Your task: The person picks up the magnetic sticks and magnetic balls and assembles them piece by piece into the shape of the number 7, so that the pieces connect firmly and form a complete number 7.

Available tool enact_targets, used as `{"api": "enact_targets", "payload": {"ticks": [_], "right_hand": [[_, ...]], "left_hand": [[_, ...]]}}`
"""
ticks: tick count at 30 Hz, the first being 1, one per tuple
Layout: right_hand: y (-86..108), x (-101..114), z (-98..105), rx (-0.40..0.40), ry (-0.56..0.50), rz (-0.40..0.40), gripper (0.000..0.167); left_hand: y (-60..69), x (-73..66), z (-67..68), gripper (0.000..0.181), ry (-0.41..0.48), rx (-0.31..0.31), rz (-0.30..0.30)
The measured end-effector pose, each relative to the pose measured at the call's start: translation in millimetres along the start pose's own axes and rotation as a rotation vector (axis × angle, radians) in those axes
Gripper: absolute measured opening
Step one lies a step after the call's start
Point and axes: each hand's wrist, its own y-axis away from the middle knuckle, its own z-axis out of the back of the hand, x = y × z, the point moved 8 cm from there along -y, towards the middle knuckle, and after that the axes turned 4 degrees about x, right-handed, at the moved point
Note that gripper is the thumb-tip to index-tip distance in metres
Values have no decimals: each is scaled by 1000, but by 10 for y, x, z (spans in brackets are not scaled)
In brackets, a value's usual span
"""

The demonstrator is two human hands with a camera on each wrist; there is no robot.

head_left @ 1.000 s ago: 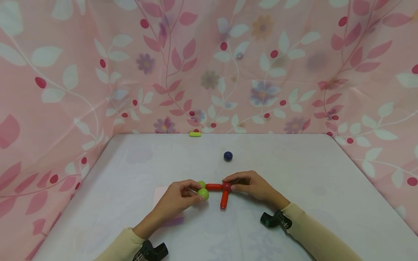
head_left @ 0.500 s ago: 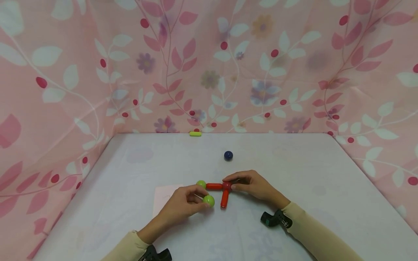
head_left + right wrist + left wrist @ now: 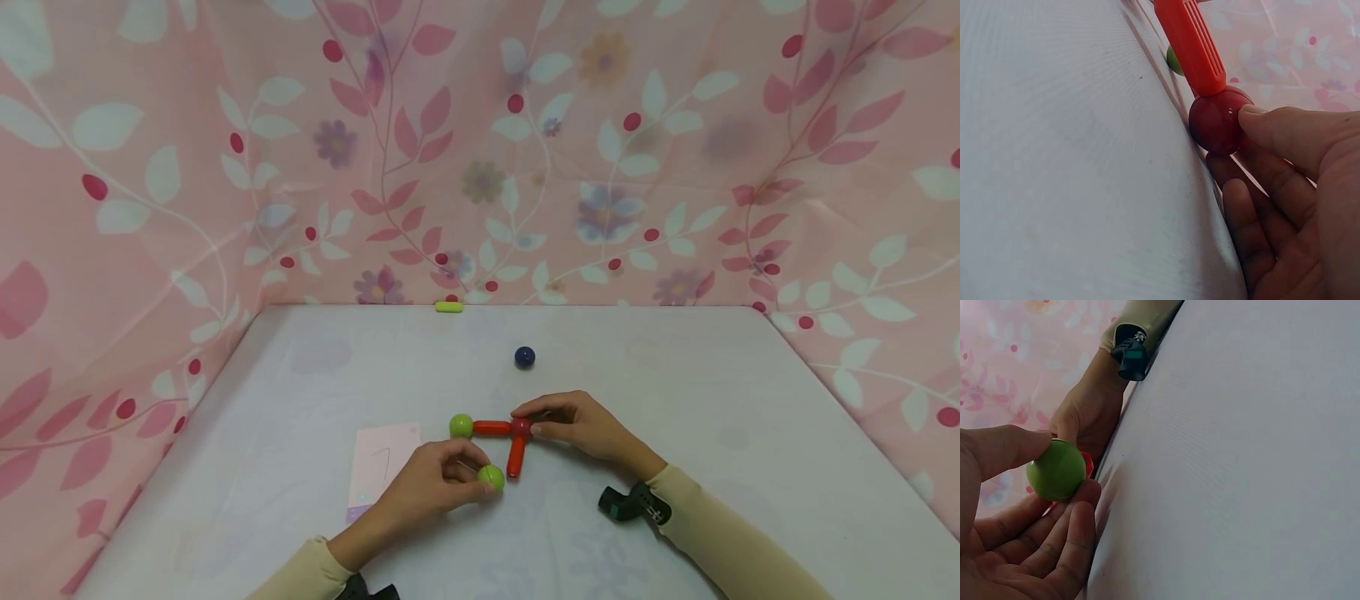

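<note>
My left hand (image 3: 437,482) pinches a green ball (image 3: 491,477) between thumb and fingers, just left of the lower end of a red rod (image 3: 516,456). In the left wrist view that green ball (image 3: 1057,470) sits between thumb and fingertips. My right hand (image 3: 581,425) grips a dark red ball (image 3: 521,427), where two red rods meet at roughly a right angle; the right wrist view shows thumb and fingers on the red ball (image 3: 1219,120). The other red rod (image 3: 492,428) runs left to a second green ball (image 3: 461,426), which no hand touches.
A pale card with a line drawing (image 3: 372,454) lies left of the parts, partly behind my left hand. Farther back are a dark blue ball (image 3: 525,357) and, at the table's far edge, a yellow-green piece (image 3: 448,307).
My left hand has moved right and toward the near side with its green ball, away from the green ball on the rod. More of the card shows. My right hand stays in place.
</note>
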Motion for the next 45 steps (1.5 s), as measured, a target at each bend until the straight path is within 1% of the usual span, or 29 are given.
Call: {"api": "enact_targets", "payload": {"ticks": [5, 9, 13, 17, 22, 28, 32, 38, 45], "right_hand": [[5, 9, 3, -1, -1, 14, 30], [7, 17, 0, -1, 2, 12, 30], [8, 34, -8, -2, 0, 15, 30], [8, 41, -10, -9, 0, 31, 29], [10, 25, -14, -5, -2, 35, 29], [7, 29, -8, -3, 0, 19, 29], [5, 47, -1, -2, -5, 21, 29], [8, 55, 0, -1, -11, 22, 29], [5, 31, -6, -6, -21, 24, 30]], "left_hand": [[-3, 3, -21, 25, -3, -2, -19], [-6, 19, -27, 25, -27, -10, -35], [-9, 30, -27, 26, -49, -24, -45], [-8, 28, -34, 26, -44, -43, -60], [8, 31, -50, 26, -33, -56, -57], [7, 33, -48, 26, -48, -77, -45], [0, 38, -51, 26, -51, -87, -32], [-6, 36, -62, 27, -50, -96, -28], [-8, 23, -74, 27, -89, -99, -15]]}}
